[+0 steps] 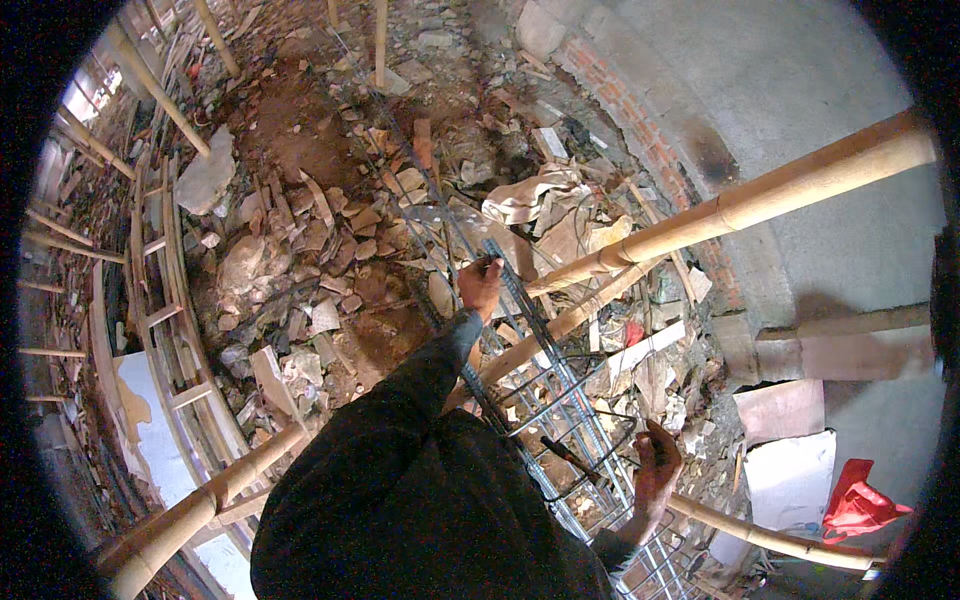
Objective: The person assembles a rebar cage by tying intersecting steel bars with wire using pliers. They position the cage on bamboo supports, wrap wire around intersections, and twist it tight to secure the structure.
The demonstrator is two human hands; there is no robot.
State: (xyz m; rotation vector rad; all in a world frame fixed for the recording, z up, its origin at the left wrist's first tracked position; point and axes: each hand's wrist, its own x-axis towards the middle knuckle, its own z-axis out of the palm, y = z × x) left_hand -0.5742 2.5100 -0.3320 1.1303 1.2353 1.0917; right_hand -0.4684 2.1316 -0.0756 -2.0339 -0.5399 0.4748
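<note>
Head view: rebar cage [545,375] slanting over rubble [300,260], propped on bamboo poles [700,215]. Left hand [481,285] clenched on upper bars; right hand [655,470] gripping tie hook [570,458]. Judged heavy, stiff, rough; best held at longitudinal bars.

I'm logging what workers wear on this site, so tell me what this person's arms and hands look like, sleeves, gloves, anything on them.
Both hands are bare, no gloves. The left hand comes out of a long, dark, loose sleeve with a greyish cuff at the wrist. The right hand shows only a short bit of dark cuff at the wrist. No watch, rings or markings can be made out at this size.
</note>
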